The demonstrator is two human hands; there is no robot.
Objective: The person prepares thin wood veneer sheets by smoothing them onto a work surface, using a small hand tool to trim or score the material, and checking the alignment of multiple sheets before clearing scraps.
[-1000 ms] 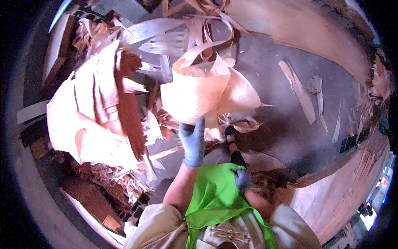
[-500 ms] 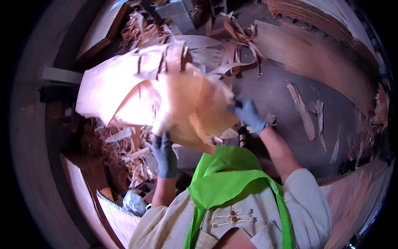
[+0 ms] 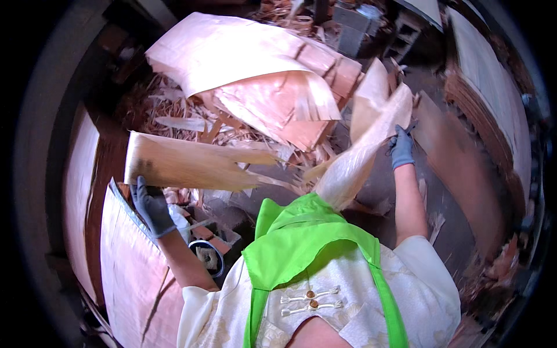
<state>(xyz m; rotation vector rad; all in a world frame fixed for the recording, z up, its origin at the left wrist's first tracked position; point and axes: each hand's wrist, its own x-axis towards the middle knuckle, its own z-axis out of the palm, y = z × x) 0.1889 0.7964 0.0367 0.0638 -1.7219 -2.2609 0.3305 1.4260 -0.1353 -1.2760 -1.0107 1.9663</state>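
My left hand (image 3: 151, 207), in a grey glove, is closed on the lower left edge of a pale wood veneer strip (image 3: 191, 162). That strip reaches across in front of me and ends in ragged, splintered points. In my right hand (image 3: 401, 148), also gloved, is the edge of a longer, curled veneer piece (image 3: 365, 145), which slants down toward my green apron (image 3: 307, 243). The torn ends of both pieces come close together in the middle; whether any fibres still join them, I cannot tell. Beyond them lies a stack of veneer sheets (image 3: 232, 52), its top sheet curled over.
Veneer scraps (image 3: 180, 110) litter the floor beside the stack. A blue-rimmed bucket (image 3: 210, 255) stands near my left forearm. Grey concrete blocks (image 3: 351, 29) sit at the back. More veneer stacks stand at the left (image 3: 81, 197) and right (image 3: 487, 98).
My hands have moved far apart, left hand to the left and right hand to the right. The veneer between them has gone from one bunched sheet to two ragged-ended pieces. The view has shifted.
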